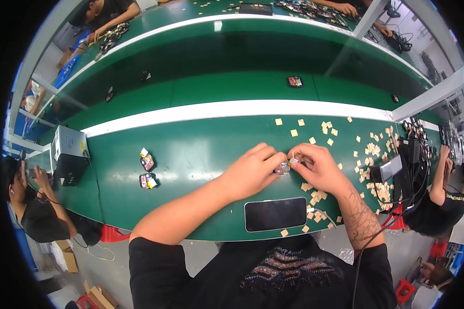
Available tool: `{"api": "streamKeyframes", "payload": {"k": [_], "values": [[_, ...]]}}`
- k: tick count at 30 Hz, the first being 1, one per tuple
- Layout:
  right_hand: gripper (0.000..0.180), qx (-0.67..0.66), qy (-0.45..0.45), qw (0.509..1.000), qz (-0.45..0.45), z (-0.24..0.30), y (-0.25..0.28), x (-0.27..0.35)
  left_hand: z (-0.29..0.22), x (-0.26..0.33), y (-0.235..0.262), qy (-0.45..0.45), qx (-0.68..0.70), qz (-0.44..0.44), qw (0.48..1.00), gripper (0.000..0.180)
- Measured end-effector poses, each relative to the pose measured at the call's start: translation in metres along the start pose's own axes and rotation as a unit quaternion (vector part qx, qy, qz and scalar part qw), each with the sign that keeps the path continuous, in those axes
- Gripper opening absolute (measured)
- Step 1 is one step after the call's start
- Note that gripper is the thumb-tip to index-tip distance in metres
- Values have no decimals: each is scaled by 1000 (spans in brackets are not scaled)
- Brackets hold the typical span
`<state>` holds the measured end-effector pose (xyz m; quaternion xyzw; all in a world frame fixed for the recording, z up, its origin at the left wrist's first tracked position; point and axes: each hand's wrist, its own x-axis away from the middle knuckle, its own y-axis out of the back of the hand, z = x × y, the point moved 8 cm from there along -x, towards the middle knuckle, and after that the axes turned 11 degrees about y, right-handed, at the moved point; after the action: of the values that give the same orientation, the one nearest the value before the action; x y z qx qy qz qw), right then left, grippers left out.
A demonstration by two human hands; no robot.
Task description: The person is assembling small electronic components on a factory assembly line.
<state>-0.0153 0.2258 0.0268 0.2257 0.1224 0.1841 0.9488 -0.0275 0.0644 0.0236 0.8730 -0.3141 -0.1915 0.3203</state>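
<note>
A black T-shirt (288, 273) with a decorated front is closest, its wearer's forearms reaching over the green desk (211, 139). The left hand (258, 167) grasps a small electronic module (282, 168) at its fingertips; the right hand (314, 167), just beside it, pinches the module's white tab (294, 161). Nearer than both hands lies a smartphone (276, 214); well left of the left hand, two similar modules (148, 161); around the right hand, scattered beige squares (374, 149).

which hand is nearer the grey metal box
Left. The left hand is well to the right of the grey metal box; the right hand is farther right, beyond the left hand.
</note>
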Motion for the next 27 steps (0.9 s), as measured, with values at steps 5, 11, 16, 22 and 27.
{"api": "streamKeyframes", "payload": {"k": [5, 11, 16, 22, 27], "values": [[25, 8, 2, 1000, 30, 0, 10, 5, -5, 1, 0, -48, -30, -6, 998, 27], [20, 146, 24, 988, 36, 21, 1, 2, -5, 5, -5, -60, -73, -7, 995, 25], [20, 212, 44, 976, 7, 28, -10, 2, -3, 4, -5, -65, -69, -13, 995, 27], [24, 81, 23, 993, -81, 2, -12, 13, -3, 1, 2, -57, -22, -20, 998, 36], [18, 92, -7, 992, -84, 2, -11, 15, -3, 2, 1, -52, -20, -24, 998, 36]]}}
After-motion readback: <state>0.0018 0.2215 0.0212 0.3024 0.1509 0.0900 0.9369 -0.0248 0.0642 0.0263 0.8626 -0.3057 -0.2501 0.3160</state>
